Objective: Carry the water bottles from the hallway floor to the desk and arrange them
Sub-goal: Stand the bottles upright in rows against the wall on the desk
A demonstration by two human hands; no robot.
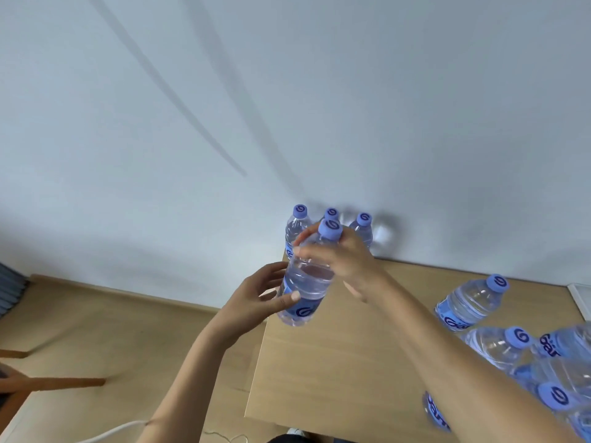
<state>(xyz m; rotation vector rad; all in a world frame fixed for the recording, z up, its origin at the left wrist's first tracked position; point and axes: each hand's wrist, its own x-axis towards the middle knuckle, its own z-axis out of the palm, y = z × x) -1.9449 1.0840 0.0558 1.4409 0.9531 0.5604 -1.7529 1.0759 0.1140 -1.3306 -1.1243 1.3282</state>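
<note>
Now my right hand (pixel 339 260) pinches the bottle (pixel 305 282) at its neck, my left hand (pixel 256 298) cups its base, above the desk (pixel 335 362) corner; setting down carelessly could topple the standing bottles (pixel 332 219).

I held one bottle (pixel 305 282) between my hands above the far left corner of the worktop (pixel 345 362), my right hand (pixel 339 260) round its neck and my left hand (pixel 256 302) against its lower body. Behind it, three bottles (pixel 363 228) stood in a row against the wall (pixel 287 107) at the worktop's back edge. A cluster of bottles (pixel 473 302) lay to my right on the worktop. The floor (pixel 96 330) stretched to the left, below the worktop.
</note>
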